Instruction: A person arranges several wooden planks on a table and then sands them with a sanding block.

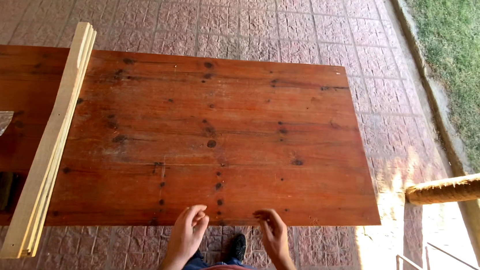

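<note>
Both hands hover empty at the near edge of the reddish-brown knotted wooden counter (222, 145): left hand (188, 236) and right hand (271, 233), fingers loosely curled. Pale wooden slats (54, 136) lie stacked toward its left end.

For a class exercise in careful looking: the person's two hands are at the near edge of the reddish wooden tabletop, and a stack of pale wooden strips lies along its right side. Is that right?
Not quite. The head view shows the stack of pale wooden strips lying along the left side of the reddish wooden tabletop, not the right. The left hand and right hand are indeed at its near edge.
</note>
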